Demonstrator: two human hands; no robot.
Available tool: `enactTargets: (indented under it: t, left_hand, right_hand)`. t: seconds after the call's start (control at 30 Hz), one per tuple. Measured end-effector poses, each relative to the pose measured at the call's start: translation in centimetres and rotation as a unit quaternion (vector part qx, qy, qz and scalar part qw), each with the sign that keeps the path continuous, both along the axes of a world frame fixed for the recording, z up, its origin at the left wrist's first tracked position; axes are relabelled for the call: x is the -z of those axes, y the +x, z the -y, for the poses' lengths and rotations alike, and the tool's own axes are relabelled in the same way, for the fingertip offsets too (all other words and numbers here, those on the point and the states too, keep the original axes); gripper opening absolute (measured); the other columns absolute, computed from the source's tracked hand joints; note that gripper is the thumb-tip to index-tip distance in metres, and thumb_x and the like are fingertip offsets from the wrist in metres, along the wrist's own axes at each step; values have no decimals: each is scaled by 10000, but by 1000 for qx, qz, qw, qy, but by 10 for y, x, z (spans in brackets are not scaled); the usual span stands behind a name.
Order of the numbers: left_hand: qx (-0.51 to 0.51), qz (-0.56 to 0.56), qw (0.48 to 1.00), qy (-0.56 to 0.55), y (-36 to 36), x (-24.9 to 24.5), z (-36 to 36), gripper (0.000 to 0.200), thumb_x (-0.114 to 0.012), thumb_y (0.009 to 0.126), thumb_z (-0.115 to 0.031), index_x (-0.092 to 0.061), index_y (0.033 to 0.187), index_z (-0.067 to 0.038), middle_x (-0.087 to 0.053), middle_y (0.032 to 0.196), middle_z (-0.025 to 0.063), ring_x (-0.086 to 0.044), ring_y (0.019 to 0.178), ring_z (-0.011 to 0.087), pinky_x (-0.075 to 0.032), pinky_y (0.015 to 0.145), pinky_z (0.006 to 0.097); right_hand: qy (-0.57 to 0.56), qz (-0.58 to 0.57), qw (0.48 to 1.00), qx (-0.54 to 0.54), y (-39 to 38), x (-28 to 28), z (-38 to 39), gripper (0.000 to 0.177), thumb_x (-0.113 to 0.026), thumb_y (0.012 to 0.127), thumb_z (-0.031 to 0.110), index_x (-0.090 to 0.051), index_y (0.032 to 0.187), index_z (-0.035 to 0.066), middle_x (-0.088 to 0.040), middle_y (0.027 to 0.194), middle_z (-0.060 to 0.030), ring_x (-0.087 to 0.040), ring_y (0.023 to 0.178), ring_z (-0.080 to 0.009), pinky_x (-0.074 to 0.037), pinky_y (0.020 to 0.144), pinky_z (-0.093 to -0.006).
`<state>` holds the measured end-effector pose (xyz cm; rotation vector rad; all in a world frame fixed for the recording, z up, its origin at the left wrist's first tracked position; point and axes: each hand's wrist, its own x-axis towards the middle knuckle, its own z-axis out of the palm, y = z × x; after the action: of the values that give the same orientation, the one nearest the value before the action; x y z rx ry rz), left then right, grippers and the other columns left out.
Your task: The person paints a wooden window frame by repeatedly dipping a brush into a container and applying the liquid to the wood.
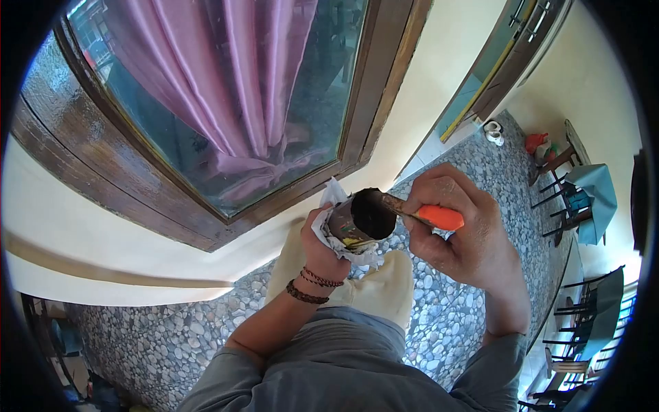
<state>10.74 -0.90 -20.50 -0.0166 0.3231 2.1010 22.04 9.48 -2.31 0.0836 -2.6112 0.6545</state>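
My left hand (320,244) is wrapped round a small dark-stained can (347,221), with crumpled white paper or cloth (335,195) between palm and can. The can is tilted, its dark mouth facing right. In my right hand (456,223) is a paintbrush (439,217) with an orange handle end, gripped between thumb and fingers. The brush's far end reaches into the can's mouth, so its bristles are hidden. Just beyond the can stands a brown wooden window frame (281,196), glossy at its left part (65,89).
Behind the window glass hangs a tied pink curtain (237,89). A cream wall (103,254) runs below the frame. The floor (439,329) is pebbled. To the right are chairs with green covers (594,199), a red bag (537,143), white shoes (493,132) and a doorway (473,89).
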Motion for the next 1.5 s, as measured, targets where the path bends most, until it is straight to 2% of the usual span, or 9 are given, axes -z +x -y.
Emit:
enactTargets:
  t: [0.17,0.47,0.67,0.77,0.93,1.17,1.27,1.33,1.5]
  left_hand:
    - [30,18,999,41,1,-4,0,354,-371,914,-313,-525,1097,-51,-614,1006,91,-613,938,228,-502,833,381]
    - [2,-1,1000,-11,0,2,-5,349,-390,900,-310,-525,1098,-56,-612,1018,96,-607,961,229,-495,854,381]
    - [14,30,999,33,1,-11,-4,353,-405,867,-300,-552,1077,-56,-614,1031,82,-590,978,239,-474,864,390]
    - [8,23,1000,17,1,-14,-4,351,-417,861,-308,-564,1058,-58,-622,1011,79,-594,966,238,-473,860,385]
    - [25,14,999,23,0,-21,-3,337,-424,858,-314,-571,1036,-68,-628,978,72,-605,935,220,-482,847,373]
    - [28,10,999,16,-2,-23,-4,324,-425,857,-316,-575,1019,-80,-630,955,58,-607,920,205,-489,824,360]
    - [31,5,999,14,-2,-21,-5,324,-424,858,-319,-575,1023,-84,-630,959,54,-607,919,204,-488,817,357]
    - [21,-19,1000,6,-2,-18,-5,329,-420,859,-324,-574,1029,-88,-629,968,52,-607,918,207,-483,822,359]
    - [38,-3,999,18,-4,-26,-6,338,-412,861,-331,-574,1035,-91,-628,982,55,-605,923,213,-478,833,367]
  right_hand:
    - [-13,7,1000,23,0,3,-3,322,-652,668,-7,-520,955,56,-545,897,-108,-618,755,-279,-507,652,-352]
    - [-78,-33,996,-39,0,0,-22,246,-640,712,-15,-527,926,31,-561,789,-71,-587,683,-168,-467,633,-268]
    - [-293,-11,956,13,-7,10,-28,200,-646,720,2,-534,884,29,-548,768,-55,-568,669,-135,-452,613,-257]
    - [-232,-18,973,-7,-9,9,-34,206,-649,725,4,-533,893,35,-553,777,-58,-570,678,-136,-452,608,-257]
    - [-5,-74,995,-65,-11,2,-28,248,-668,721,9,-532,922,56,-569,825,-76,-603,737,-216,-485,625,-292]
    - [-1,-72,996,-60,-9,5,-21,277,-702,719,75,-539,942,76,-578,874,-86,-617,807,-257,-508,650,-320]
    - [14,-89,994,-58,-8,4,-18,240,-683,705,2,-542,892,55,-577,796,-99,-600,748,-229,-493,630,-314]
    - [3,-59,996,-61,-5,2,-18,282,-710,727,121,-545,952,78,-572,889,-93,-620,787,-276,-517,633,-338]
    - [35,-60,996,-54,-1,0,-11,343,-735,666,146,-558,955,91,-556,930,-101,-619,775,-282,-527,621,-347]
